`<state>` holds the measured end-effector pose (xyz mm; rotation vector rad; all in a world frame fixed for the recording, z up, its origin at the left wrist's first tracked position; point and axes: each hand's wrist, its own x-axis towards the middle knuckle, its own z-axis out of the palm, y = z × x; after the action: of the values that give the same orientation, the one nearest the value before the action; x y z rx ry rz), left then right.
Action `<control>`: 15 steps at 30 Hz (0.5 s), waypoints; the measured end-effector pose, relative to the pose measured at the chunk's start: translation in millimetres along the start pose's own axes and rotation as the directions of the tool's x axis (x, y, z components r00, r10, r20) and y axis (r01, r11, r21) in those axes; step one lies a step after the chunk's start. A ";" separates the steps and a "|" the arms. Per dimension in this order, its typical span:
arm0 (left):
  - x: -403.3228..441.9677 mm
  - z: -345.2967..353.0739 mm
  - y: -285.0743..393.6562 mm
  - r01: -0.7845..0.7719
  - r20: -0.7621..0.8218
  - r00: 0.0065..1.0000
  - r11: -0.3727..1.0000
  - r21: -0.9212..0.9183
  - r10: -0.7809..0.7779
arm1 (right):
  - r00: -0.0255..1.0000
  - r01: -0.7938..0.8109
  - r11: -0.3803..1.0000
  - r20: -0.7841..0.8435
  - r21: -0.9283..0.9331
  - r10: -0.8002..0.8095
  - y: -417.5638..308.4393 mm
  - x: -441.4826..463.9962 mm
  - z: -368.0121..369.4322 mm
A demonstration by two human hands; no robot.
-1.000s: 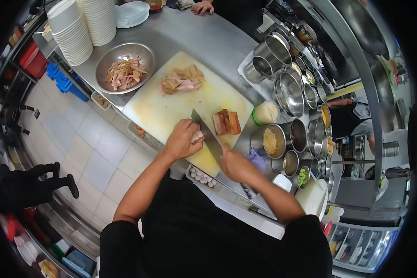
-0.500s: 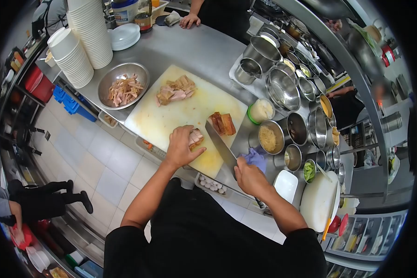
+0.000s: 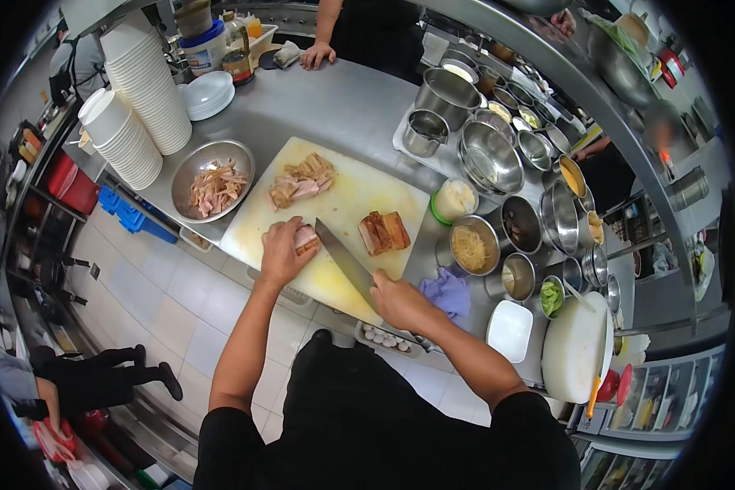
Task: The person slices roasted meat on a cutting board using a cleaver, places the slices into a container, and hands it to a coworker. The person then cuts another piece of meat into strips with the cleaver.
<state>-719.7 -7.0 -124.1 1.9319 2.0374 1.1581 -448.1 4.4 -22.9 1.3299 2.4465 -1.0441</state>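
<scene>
On the white cutting board (image 3: 261, 216), my left hand (image 3: 282, 253) is closed around a piece of cooked pork belly (image 3: 306, 238) with pale meat and a browned edge. The fingers hide part of it. My right hand (image 3: 404, 302) grips the handle of a broad-bladed knife (image 3: 345, 265), whose front end lies close beside that piece; I cannot tell if they touch. Further right on the board sits a browned pork belly chunk (image 3: 384, 233). A heap of pale cooked meat (image 3: 304, 181) is at the board's far side.
Left of the board stands a metal bowl (image 3: 245, 167) of meat strips, near stacked white tubs (image 3: 147, 90). To the right are several metal containers, a purple cloth (image 3: 447, 292) and a white dish (image 3: 510, 331). Another person's hand (image 3: 318, 55) rests on the far counter edge.
My left hand has moved left with the pork piece, its fingers drawn in closer. The knife has shifted left, from beside the browned chunk to beside the held piece. The view has shifted slightly.
</scene>
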 end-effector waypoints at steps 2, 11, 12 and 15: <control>3.0 -11.6 23.0 -0.068 -0.048 0.996 0.988 0.139 0.075 | 0.996 0.018 0.997 -0.091 0.070 -0.012 2.7 -26.0 -6.2; 11.3 87.9 81.8 0.285 0.114 0.958 0.839 -0.463 -0.263 | 0.919 -0.104 0.918 -0.316 0.383 0.236 32.2 -108.8 -18.9; 11.8 95.7 79.9 0.351 0.164 0.936 0.805 -0.477 -0.311 | 0.911 -0.122 0.900 -0.313 0.418 0.269 36.5 -113.1 -16.7; 6.8 91.3 63.8 0.451 0.251 0.890 0.659 -0.603 -0.380 | 0.894 -0.128 0.880 -0.331 0.457 0.302 57.7 -118.3 -2.6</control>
<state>-618.6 33.4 -148.8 1.0844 1.5785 1.3542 -332.5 -52.7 3.4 2.0899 2.3126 -1.4227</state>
